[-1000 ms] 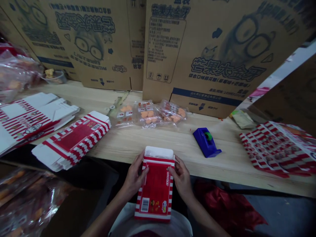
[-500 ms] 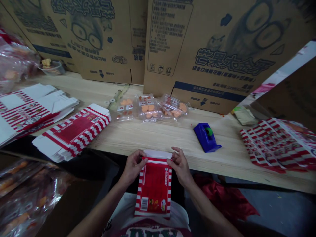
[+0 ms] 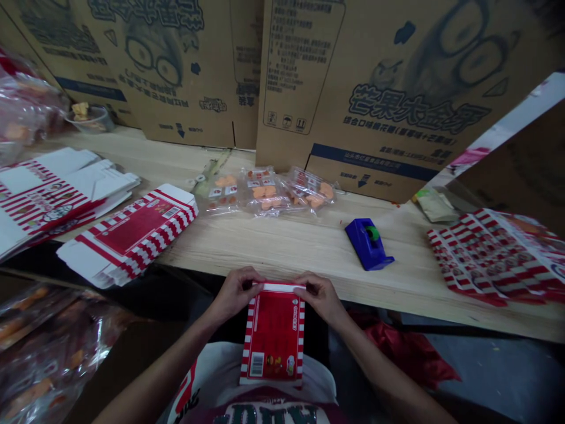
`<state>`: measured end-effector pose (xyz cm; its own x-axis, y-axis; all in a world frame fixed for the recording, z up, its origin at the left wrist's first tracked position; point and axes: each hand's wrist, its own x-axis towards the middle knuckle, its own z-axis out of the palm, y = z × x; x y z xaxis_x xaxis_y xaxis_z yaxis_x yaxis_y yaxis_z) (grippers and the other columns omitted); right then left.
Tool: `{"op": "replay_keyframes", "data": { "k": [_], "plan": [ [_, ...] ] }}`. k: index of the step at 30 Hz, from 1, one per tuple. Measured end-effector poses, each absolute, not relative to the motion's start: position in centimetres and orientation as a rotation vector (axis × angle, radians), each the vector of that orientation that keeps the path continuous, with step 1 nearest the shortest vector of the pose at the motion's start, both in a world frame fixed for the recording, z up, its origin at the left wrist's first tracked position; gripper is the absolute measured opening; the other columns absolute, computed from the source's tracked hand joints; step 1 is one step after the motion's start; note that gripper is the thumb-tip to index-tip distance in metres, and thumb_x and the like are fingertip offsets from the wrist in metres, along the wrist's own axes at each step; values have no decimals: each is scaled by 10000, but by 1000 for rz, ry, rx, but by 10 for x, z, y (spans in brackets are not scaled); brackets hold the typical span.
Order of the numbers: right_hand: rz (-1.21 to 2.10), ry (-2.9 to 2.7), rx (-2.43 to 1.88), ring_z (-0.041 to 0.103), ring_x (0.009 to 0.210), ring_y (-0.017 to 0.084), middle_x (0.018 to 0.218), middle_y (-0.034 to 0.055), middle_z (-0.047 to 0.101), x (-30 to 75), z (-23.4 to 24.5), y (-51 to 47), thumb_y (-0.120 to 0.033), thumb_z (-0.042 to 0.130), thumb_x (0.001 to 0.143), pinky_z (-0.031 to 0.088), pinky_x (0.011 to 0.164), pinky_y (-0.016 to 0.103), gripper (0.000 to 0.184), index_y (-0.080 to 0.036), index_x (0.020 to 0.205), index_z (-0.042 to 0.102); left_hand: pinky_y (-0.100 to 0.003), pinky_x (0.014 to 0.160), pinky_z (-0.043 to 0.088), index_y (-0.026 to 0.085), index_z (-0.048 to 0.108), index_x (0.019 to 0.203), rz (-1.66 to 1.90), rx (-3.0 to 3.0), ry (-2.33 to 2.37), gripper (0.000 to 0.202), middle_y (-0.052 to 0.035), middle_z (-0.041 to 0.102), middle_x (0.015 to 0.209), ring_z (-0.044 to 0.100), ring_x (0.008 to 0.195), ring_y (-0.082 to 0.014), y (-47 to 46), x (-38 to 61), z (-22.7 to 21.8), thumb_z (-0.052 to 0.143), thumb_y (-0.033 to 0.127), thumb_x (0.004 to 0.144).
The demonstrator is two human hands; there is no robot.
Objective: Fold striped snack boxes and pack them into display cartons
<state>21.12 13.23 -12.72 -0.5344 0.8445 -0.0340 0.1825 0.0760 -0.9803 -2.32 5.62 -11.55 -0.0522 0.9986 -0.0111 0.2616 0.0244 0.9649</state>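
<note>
A red box with red-and-white striped edges (image 3: 274,333) stands in front of my body at the table's front edge, its printed panel with the barcode facing up at me. My left hand (image 3: 237,292) pinches its top left corner, thumb on the near face. At the top right corner my right hand (image 3: 321,296) grips in the same way, fingers curled behind the edge. The white top flap is folded out of sight between the hands. Beyond them a blue tape dispenser (image 3: 369,244) sits on the wooden table (image 3: 247,241).
Flat striped cartons (image 3: 132,232) lie at left beside more white-sided cartons (image 3: 66,188). Clear packets with orange pieces (image 3: 267,193) lie mid-table before large cardboard boxes (image 3: 371,106). Striped boxes (image 3: 494,256) are stacked at right. Bagged packets (image 3: 53,353) fill the lower left.
The white flap that stood up at the box's top has been folded down. Both hands have turned inward over the top edge, and the right fingers have curled closed.
</note>
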Motion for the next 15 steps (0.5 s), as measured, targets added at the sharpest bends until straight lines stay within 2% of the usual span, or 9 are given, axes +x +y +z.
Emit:
{"op": "replay_keyframes", "data": {
  "k": [5, 9, 12, 15],
  "plan": [
    [1648, -1745, -1066, 609, 609, 171, 671, 23, 689, 205, -106, 149, -366, 743, 681, 485, 574, 283, 191, -183, 725, 708, -281, 617, 474, 144, 727, 720, 981, 1096, 1282, 209, -52, 710, 677, 624, 626, -171, 73, -36, -100, 720, 349, 681],
    [1671, -1740, -1047, 575, 538, 146, 601, 9, 666, 200, -96, 153, -359, 739, 680, 449, 529, 259, 198, -174, 641, 680, -268, 592, 467, 132, 720, 695, 907, 1076, 1223, 234, -50, 704, 646, 618, 592, -162, 81, -44, -93, 736, 364, 674],
    [1575, -1803, -1000, 605, 603, 166, 651, 24, 681, 205, -98, 149, -354, 690, 748, 467, 574, 275, 194, -180, 663, 693, -253, 609, 464, 129, 704, 701, 935, 1201, 1217, 246, -47, 686, 674, 612, 627, -149, 77, -43, -94, 688, 370, 742],
    [1414, -1846, -963, 653, 764, 211, 843, 60, 721, 214, -107, 139, -344, 687, 774, 510, 660, 311, 152, -202, 803, 731, -262, 658, 487, 135, 701, 787, 989, 1270, 1223, 245, -79, 699, 864, 637, 750, -170, 68, -37, -100, 678, 377, 764]
  ]
}}
